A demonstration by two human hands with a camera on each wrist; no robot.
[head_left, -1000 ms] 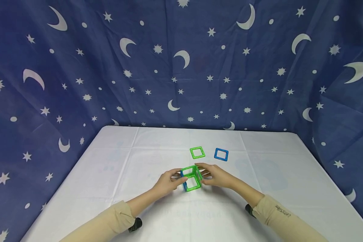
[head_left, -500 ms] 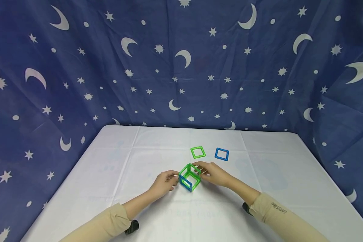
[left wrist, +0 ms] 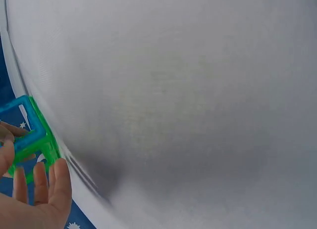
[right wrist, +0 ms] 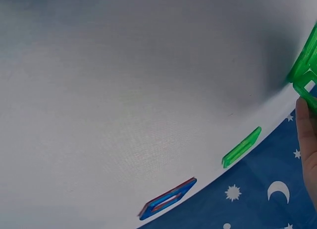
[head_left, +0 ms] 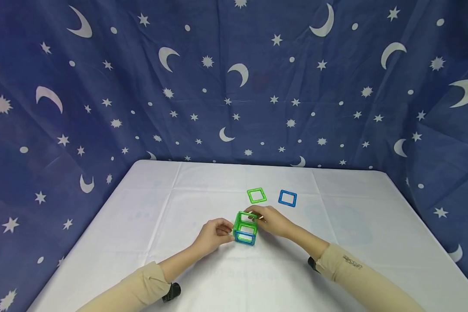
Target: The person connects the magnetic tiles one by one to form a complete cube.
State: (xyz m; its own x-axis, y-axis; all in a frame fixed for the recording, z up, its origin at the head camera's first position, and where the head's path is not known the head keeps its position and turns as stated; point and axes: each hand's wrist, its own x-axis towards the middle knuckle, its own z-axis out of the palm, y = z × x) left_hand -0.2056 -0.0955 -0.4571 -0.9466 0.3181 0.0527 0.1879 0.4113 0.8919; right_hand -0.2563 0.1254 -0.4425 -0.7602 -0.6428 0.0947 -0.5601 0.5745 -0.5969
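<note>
A cube of square magnetic tiles [head_left: 237,222], mostly green, stands on the table between both hands. Its blue tile [head_left: 245,232] faces the person. My left hand [head_left: 211,236] is at the cube's left side, thumb tip near the lower front corner. In the left wrist view, the left hand [left wrist: 42,209] has its fingers extended and slightly spread alongside the green tiles. My right hand [head_left: 274,222] holds the cube's right back part, its fingers reaching behind the upper edge. At the right wrist view's edge, one finger lies along a green tile [right wrist: 302,93].
Two loose square tiles lie flat behind the cube: a green one [head_left: 259,201] and, to its right, a blue one [head_left: 287,204]. A white cloth [head_left: 195,195] covers the table. Behind its far edge hangs a blue curtain [head_left: 203,143] with moons and stars.
The cube has been turned, so the blue tile has gone from its left side to the front. The left thumb has come off the cube's top, and the right fingers have shifted with the turn.
</note>
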